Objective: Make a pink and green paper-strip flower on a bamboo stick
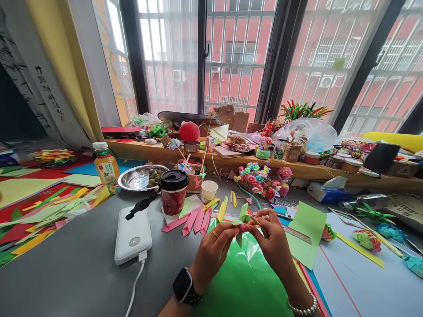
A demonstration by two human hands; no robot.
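My left hand [214, 246] and my right hand [271, 233] meet over a glossy green surface [246, 281]. Both pinch a small pink and green folded paper piece [243, 228], its green leaf-like tips standing out above and below the fingers. Fingertips cover much of its middle. Folded pink paper strips [193, 220] lie just left of my left hand, with yellow paper strips [222, 209] beyond it. To the right of my right hand, a light green paper sheet [306, 224] rests with a red-and-white ruler [297, 234] across it.
A white power bank [134, 235] with a cable lies left, near a lidded coffee cup [173, 193], a juice bottle [106, 165] and a metal bowl [132, 180]. Crumpled paper flowers [366, 239] lie right. A cluttered wooden sill [228, 162] runs along the back.
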